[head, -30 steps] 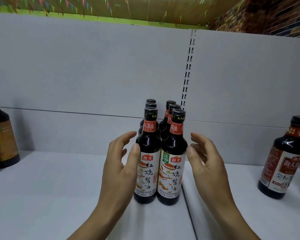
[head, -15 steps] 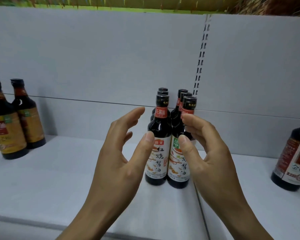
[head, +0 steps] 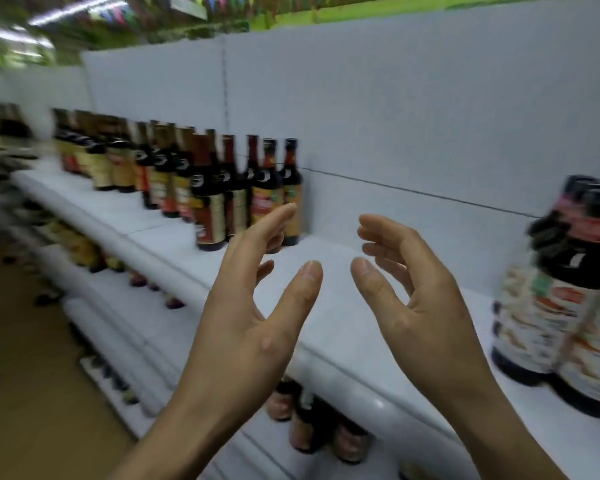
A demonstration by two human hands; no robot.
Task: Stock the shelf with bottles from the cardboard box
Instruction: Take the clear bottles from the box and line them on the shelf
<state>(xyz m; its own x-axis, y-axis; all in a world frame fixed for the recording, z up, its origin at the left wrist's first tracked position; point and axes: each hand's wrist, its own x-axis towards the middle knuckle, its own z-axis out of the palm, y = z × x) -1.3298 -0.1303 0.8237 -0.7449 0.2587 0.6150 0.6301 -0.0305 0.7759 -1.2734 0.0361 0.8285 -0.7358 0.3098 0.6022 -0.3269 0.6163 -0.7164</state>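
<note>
Item one, as I log it from my station: left hand, raised in front of the shelf, fingers loosely curved and spread, palm turned inward, holding nothing. Item two: right hand, mirrored to it, palm facing the left palm, fingers likewise relaxed and parted, holding nothing. The two thumbs come near one another, but I see a gap between them. Item three: white-labelled bottles, a tight cluster of dark glass standing upright on the shelf at the far right of the view, to the right of the right hand and apart from it. Motion blur keeps me from counting them or reading the labels. Item four: the shelf itself, white, its top surface showing between the two hands, its rounded front edge running from the left background to the lower right. Item five: row of bottles, dark, with gold and orange labels, standing several deep along the shelf to the left of the left hand. The nearest sit just behind that hand's fingertips, and I cannot tell whether they touch. Item six: back panel, pale grey, with a vertical seam. Item seven: lower shelf, white, with smaller bottles under the top shelf's edge, blurred. Item eight: floor, tan, lower left. Item nine: bunting, coloured, strung overhead.
</note>
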